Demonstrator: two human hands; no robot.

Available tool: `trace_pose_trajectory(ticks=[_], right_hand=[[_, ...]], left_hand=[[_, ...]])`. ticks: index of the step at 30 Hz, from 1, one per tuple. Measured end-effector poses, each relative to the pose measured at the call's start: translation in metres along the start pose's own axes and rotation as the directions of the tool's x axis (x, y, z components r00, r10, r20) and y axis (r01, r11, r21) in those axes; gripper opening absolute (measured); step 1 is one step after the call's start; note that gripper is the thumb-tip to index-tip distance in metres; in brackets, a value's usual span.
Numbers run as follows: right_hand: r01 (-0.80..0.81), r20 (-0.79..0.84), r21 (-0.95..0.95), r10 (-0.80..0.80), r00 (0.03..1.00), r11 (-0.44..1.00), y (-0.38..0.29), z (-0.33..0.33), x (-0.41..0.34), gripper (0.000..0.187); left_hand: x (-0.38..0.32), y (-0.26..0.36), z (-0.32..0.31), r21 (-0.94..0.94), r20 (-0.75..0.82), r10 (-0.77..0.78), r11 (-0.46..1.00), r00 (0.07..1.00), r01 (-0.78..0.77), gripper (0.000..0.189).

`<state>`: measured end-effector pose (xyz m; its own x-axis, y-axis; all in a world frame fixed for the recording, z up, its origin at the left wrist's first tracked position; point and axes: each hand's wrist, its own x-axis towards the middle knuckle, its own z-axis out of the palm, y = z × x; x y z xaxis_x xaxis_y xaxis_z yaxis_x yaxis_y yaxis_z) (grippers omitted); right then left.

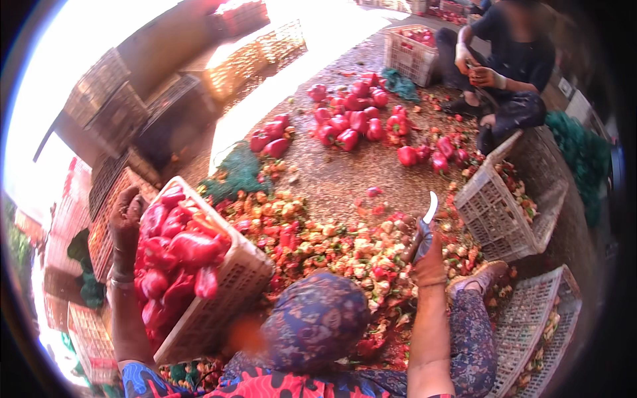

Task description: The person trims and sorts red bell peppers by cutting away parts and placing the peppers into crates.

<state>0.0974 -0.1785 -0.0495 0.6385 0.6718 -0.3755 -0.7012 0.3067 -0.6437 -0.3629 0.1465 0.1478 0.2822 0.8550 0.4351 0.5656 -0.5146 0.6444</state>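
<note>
My right hand [429, 256], in a stained glove, holds a knife [430, 208] with a short curved blade pointing up and away from me. It is above a heap of cut pepper cores and scraps [348, 246] on the ground. On the other side, my left hand [125, 216] is raised with bent fingers at the outer side of a tilted plastic crate [244, 278]. Whether it grips the crate's rim cannot be made out. Large red bell peppers [191, 248] fill that crate, which leans beside my bent left knee.
Whole red peppers [353, 114] lie in groups on the floor ahead. A seated person [512, 59] works at the far right. Crates with scraps [502, 209] stand to my right. Green netting [241, 171] lies past the full crate, with stacked crates [107, 99] at left.
</note>
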Motion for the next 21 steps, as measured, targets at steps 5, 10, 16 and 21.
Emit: trace_pose_trajectory(ticks=[5,10,16,21], right_hand=[[-0.114,-0.168,-0.02,0.109,0.98,0.993,0.029,-0.059,0.027,0.025],[-0.113,-0.28,-0.117,0.077,0.957,0.987,0.039,-0.055,0.032,0.024],[-0.044,-0.363,-0.143,-0.011,0.932,0.989,0.02,-0.091,0.047,0.019],[-0.104,-0.446,-0.163,0.021,0.895,0.981,0.006,-0.098,0.052,0.018]], left_hand=[[-0.011,0.167,0.261,-0.549,0.577,0.303,0.832,0.758,0.084,0.025],[-0.013,0.122,0.513,-0.443,0.801,0.072,0.74,0.595,0.507,0.033],[0.004,0.122,0.743,-0.228,0.774,-0.097,0.879,0.626,0.419,0.071],[0.006,0.171,0.82,-0.468,0.732,-0.035,0.7,0.68,0.54,0.076]])
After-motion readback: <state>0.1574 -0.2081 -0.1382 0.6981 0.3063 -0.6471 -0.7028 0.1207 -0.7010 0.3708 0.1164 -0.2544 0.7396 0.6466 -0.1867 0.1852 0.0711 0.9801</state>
